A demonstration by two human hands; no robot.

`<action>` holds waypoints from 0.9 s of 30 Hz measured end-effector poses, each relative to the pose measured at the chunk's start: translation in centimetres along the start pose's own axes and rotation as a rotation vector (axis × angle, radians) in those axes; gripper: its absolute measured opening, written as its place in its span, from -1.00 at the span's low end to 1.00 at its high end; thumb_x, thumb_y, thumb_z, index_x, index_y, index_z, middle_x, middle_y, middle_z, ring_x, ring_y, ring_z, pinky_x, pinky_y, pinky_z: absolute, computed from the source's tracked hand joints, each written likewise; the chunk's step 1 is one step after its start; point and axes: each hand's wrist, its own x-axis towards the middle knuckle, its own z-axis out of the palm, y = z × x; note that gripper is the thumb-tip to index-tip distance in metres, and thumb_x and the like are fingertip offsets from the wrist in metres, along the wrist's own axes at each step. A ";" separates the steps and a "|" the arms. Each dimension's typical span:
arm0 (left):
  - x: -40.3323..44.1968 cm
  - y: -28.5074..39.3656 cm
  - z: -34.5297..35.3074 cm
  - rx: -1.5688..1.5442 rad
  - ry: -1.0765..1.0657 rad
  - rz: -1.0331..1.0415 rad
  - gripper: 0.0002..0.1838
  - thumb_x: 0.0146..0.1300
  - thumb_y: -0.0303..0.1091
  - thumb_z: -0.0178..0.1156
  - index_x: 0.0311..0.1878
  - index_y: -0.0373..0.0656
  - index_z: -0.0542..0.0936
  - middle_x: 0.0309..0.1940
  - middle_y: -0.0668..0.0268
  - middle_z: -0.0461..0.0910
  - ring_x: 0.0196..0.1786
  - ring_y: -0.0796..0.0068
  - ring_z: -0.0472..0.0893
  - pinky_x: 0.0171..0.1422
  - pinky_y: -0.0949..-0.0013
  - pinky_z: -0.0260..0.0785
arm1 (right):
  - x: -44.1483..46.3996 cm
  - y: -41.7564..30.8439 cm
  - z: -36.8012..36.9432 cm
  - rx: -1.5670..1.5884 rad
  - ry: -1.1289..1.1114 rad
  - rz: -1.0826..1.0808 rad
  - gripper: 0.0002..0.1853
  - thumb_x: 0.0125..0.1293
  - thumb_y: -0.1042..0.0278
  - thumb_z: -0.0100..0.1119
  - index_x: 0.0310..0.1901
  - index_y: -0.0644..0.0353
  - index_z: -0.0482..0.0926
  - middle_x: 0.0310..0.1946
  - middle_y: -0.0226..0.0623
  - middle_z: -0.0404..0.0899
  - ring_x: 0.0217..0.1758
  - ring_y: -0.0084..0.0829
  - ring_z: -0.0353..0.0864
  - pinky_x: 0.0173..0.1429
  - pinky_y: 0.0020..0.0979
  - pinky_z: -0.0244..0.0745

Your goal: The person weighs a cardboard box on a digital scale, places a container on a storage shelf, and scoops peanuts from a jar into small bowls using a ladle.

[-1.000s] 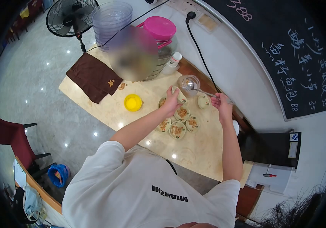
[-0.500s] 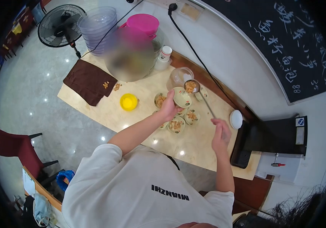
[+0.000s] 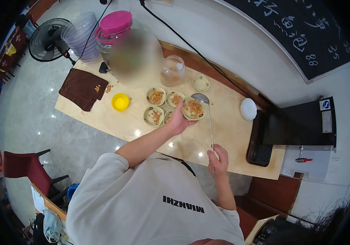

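Note:
Tilted over the table, a small pale bowl (image 3: pixel 188 115) with a patterned rim is gripped at its left side by my left hand (image 3: pixel 177 122). Brown nut-like pieces (image 3: pixel 194 108) lie inside it. My right hand (image 3: pixel 219 159) is closed around the long thin handle of a metal ladle (image 3: pixel 200 97), whose head is tipped at the far rim of that bowl. Left of the held bowl stand several matching bowls (image 3: pixel 151 102) with similar brown pieces; one is partly hidden by my left hand. Farther back is another matching bowl (image 3: pixel 201 83) without visible pieces.
A clear round jar (image 3: pixel 172 71) stands behind the bowls. Leftward are a yellow cup (image 3: pixel 120 102), a brown cloth (image 3: pixel 81 87) and a pink-lidded container (image 3: pixel 116 24). To the right sit a white stack of lids or dishes (image 3: pixel 248 109) and a black machine (image 3: pixel 301 122).
Brown pieces have gone from the ladle into the bowl in my left hand. The ladle head has tipped over, and my right hand has come lower and closer to my body. The view has shifted.

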 end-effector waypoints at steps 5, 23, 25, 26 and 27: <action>-0.5 -5.2 -1.3 0.114 0.071 -0.029 -0.30 0.58 0.27 -0.38 0.53 0.00 0.20 0.45 0.24 0.36 0.45 0.21 0.41 0.48 -0.03 0.30 | -3.1 0.3 -0.1 0.137 0.155 0.226 -0.83 0.38 0.54 0.10 -0.04 0.27 0.60 0.00 0.03 0.61 0.04 -0.03 0.65 0.11 -0.16 0.60; 0.5 -17.0 -7.2 0.293 0.792 0.030 -0.61 0.59 -0.05 -0.17 0.29 0.00 0.40 0.16 0.33 0.48 0.09 0.37 0.56 0.07 0.12 0.55 | -10.4 8.5 -3.5 0.404 0.178 0.523 -0.73 0.56 0.36 -0.10 -0.03 0.40 0.55 -0.01 0.08 0.64 0.07 -0.11 0.63 0.21 -0.20 0.53; 0.8 -16.9 -7.4 0.289 0.771 0.057 -0.61 0.59 -0.07 -0.17 0.29 -0.04 0.39 0.17 0.31 0.48 0.10 0.37 0.56 0.08 0.14 0.56 | -10.6 9.0 -3.5 0.429 0.180 0.517 -0.73 0.56 0.36 -0.10 -0.03 0.39 0.54 0.00 0.07 0.64 0.08 -0.13 0.63 0.22 -0.20 0.53; 0.9 -16.9 -7.3 0.275 0.777 0.103 -0.60 0.59 -0.10 -0.17 0.30 -0.10 0.38 0.19 0.27 0.47 0.11 0.37 0.56 0.08 0.15 0.57 | -10.5 9.0 -3.5 0.444 0.200 0.505 -0.74 0.54 0.39 -0.08 -0.03 0.39 0.56 -0.02 0.09 0.65 0.05 -0.09 0.65 0.18 -0.19 0.55; 1.0 -16.9 -7.2 0.262 0.782 0.149 -0.59 0.59 -0.13 -0.16 0.31 -0.16 0.37 0.21 0.24 0.46 0.11 0.36 0.56 0.09 0.16 0.58 | -10.5 9.2 -3.5 0.458 0.221 0.493 -0.76 0.52 0.42 -0.06 -0.04 0.39 0.57 -0.05 0.12 0.65 0.02 -0.05 0.67 0.14 -0.18 0.58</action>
